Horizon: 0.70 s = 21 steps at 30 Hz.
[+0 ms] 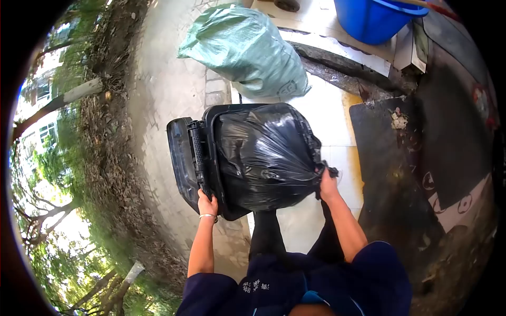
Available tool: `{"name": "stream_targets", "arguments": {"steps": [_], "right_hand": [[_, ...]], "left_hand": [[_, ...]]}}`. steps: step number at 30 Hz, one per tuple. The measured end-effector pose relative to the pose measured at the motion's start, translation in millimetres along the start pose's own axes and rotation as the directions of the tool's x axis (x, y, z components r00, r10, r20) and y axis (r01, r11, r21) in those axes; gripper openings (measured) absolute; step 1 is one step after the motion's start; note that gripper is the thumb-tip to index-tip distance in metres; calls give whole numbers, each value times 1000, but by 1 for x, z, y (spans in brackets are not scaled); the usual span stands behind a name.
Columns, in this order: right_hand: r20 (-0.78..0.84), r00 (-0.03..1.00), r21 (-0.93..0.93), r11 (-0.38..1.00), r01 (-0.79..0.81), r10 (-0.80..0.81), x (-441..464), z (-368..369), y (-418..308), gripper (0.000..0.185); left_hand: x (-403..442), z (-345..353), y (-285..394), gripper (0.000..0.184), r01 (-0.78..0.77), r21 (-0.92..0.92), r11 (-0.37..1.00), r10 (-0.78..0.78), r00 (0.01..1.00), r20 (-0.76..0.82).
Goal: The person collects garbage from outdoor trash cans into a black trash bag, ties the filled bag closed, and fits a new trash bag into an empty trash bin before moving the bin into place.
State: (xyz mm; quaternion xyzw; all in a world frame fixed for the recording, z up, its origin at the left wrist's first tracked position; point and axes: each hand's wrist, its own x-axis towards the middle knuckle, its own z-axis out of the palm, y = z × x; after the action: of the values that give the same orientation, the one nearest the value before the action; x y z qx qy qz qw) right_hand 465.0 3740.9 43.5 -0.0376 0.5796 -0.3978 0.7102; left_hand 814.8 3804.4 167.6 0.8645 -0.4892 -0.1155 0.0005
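A full black garbage bag (269, 152) bulges out of a black wheeled bin (232, 208), whose lid (182, 158) hangs open on the left. My left hand (207, 202) is wrapped round the bin's handle bar (197, 145), near its lower end, with a white band on the wrist. On the other side, my right hand (328, 184) is closed on the gathered, knotted neck of the garbage bag. The bin's inside is mostly hidden by the bag.
A large green woven sack (253, 52) lies just beyond the bin. At the upper right a blue bucket (369, 21) stands on a raised step. Dark mats (390, 174) cover ground to the right. Soil with dry leaves (113, 158) and trees border the paved path on the left.
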Motion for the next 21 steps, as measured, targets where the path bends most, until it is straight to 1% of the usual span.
{"name": "stream_targets", "arguments": {"steps": [1, 2, 3, 5, 7, 8, 9, 10, 11, 13, 14, 15, 17, 18, 19, 20, 21], "right_hand": [[6, 1000, 107, 994, -6, 6, -25, 7, -40, 26], [7, 998, 85, 994, 61, -62, -31, -6, -49, 25], [-34, 989, 93, 985, 146, -143, -46, -6, -68, 23], [-118, 974, 40, 979, 200, -194, -70, -22, -93, 20], [-142, 970, 156, 963, 219, -198, -91, -42, -109, 20], [-226, 953, 167, 956, 242, -202, -113, -37, -129, 18], [-246, 928, 137, 938, 319, -279, -130, -39, -141, 15], [-259, 913, 143, 922, 360, -317, -149, -43, -152, 14], [-271, 894, 149, 902, 405, -357, -168, -39, -166, 13], [-472, 803, 98, 883, 459, -364, -211, -14, -193, 12], [-444, 777, 40, 856, 515, -447, -230, -4, -204, 13], [-340, 762, -25, 815, 578, -551, -241, -10, -209, 15], [-348, 736, -9, 787, 616, -580, -269, 13, -228, 16], [-267, 750, -53, 786, 616, -606, -277, 9, -233, 18], [77, 743, 19, 746, 666, -665, -277, 6, -237, 19], [-127, 718, -68, 728, 682, -684, -270, 8, -230, 20], [-321, 655, -159, 720, 675, -684, -259, 13, -223, 22]], "left_hand": [[-1, 1, -1, 38, -21, 3, 1000, 21, 1000, -7], [0, 2, -1, 45, 5, 2, 1000, -5, 1000, 25], [0, 4, -1, 45, 10, -12, 1000, -10, 1000, 20], [0, 6, 0, 50, 10, -29, 1000, -9, 999, 50], [-1, 10, 5, 54, 21, -45, 999, -17, 996, 91], [0, 12, 9, 55, 41, -50, 998, -34, 992, 119], [0, 13, 15, 57, 59, -56, 997, -50, 987, 150], [-1, 13, 22, 59, 89, -91, 992, -70, 978, 197], [-4, 20, 22, 60, 72, -85, 994, -54, 977, 204], [-8, 31, 29, 59, 60, -91, 994, -41, 979, 197], [-9, 32, 35, 59, 61, -122, 991, -35, 978, 206], [-10, 30, 43, 52, 91, -123, 988, -59, 967, 248], [-12, 35, 45, 58, 99, -155, 983, -56, 964, 261], [-12, 34, 47, 57, 116, -148, 982, -71, 958, 278], [-12, 38, 41, 58, 66, -170, 983, -31, 980, 199], [-8, 37, 36, 59, 82, -156, 984, -45, 973, 226], [-4, 34, 31, 60, 100, -137, 986, -63, 965, 254]]}}
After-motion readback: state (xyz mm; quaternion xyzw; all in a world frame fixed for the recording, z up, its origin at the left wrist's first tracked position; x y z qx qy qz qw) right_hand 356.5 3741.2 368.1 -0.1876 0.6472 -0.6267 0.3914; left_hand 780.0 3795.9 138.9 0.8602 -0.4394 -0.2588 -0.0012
